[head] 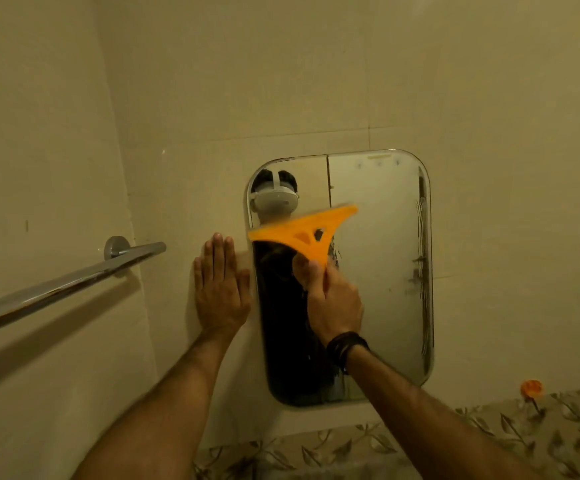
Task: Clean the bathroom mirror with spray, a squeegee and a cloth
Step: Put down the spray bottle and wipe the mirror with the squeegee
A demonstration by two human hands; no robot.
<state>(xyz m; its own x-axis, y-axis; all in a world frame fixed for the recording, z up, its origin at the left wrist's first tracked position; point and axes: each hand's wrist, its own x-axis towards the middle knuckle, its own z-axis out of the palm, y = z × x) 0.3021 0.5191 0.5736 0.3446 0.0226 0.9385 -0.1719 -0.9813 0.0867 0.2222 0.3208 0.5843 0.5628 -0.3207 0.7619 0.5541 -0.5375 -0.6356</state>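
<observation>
Squeegee (304, 230) pass | right hand (333, 299) gripping handle, blade tilting at frame centre on mirror (385, 271) | left hand (221, 289) pressing flat, fingers together, on wall (177, 168) | keeping blade level, overlapping strokes advised.

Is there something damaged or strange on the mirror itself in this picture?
Yes. The mirror has dark, flaking patches along its right edge, where the reflection looks worn away. The right hand holds the orange squeegee on the left part of the glass.

Dim, warm yellowish light, soft shadow under the towel bar (63, 289) on the wall, motion blur on the orange squeegee (304, 230), hazy streaks across the mirror (385, 271), wide-angle bending at the edges
</observation>
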